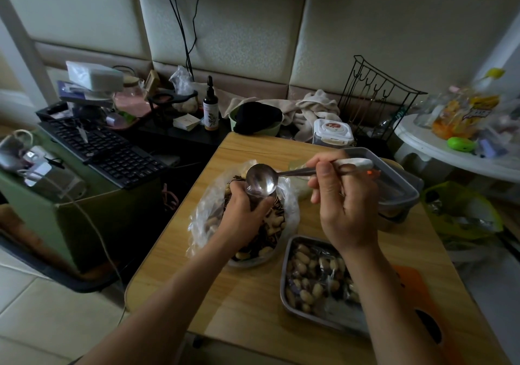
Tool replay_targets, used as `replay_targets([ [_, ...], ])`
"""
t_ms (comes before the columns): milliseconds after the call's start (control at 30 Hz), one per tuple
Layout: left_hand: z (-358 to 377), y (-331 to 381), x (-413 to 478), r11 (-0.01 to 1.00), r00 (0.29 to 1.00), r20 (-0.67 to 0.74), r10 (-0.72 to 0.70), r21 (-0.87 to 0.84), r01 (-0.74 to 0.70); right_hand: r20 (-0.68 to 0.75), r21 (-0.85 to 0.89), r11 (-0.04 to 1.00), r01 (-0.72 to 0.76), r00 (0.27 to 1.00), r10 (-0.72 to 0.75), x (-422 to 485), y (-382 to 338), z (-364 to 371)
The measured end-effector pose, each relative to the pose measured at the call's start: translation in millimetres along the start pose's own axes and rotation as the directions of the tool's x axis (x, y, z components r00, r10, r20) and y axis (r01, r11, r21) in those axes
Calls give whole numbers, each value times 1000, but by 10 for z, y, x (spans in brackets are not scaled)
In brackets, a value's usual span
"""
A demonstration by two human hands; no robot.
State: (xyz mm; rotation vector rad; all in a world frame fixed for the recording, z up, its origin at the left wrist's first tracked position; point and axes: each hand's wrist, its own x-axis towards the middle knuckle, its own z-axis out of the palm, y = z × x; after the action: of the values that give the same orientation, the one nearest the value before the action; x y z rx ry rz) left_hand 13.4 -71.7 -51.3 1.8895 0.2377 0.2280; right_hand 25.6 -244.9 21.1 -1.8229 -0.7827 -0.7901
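1. Nearest me, a metal tray (284, 274) sits by the table's front right corner. It holds whole peanuts in their shells (306, 280) with a crumpled clear film among them, and the right forearm passes over its right side.
2. Just left of the tray, touching or nearly so, stands a round bowl (239, 263) lined with a clear plastic bag (202, 212). It holds more peanuts mixed with darker bits.
3. The left hand (242, 218) is down inside that bag, fingers curled round a dark lump (254, 203) (what it is, I cannot tell).
4. The right hand (343, 204) pinches a spoon (261, 180) partway along its handle, thumb on top. The spoon is held level above the bowl, over the left hand. Its bowl is shiny bare metal, empty and facing up, and its handle end is white.
5. Behind the spoon is a small pale cup (297, 184), and to its right a grey lidded box (394, 179), its contents hidden.
6. The wooden table (247, 294) lies bare at the front left and the back left. Its right edge is crowded, with an orange sheet (413, 294) near it.
7. Beyond the far edge are a wipes tub (333, 132) and a keyboard (112, 150).
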Motion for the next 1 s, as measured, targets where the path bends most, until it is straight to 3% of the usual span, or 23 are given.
replay_targets([
  [200,-56,24,-49,1000,999,35,-23,-21,24,-208,82,968,-239,945,251,-26,-7,34],
  [333,-72,21,-91,999,999,25,-34,-15,35,-235,271,837,-475,811,536,-27,23,84],
  [500,-167,-57,-107,993,993,-47,-113,-52,110,-157,458,621,-636,630,761,-80,80,261],
  [667,-178,-81,-137,991,991,-31,-130,-4,130,-88,568,439,-696,480,873,-127,122,499],
  [867,-185,-60,-137,988,988,22,-155,32,154,-108,641,348,-684,368,923,-132,187,532],
  [1000,-177,-27,-128,983,983,41,-176,51,174,-165,628,398,-669,386,908,-98,205,470],
])
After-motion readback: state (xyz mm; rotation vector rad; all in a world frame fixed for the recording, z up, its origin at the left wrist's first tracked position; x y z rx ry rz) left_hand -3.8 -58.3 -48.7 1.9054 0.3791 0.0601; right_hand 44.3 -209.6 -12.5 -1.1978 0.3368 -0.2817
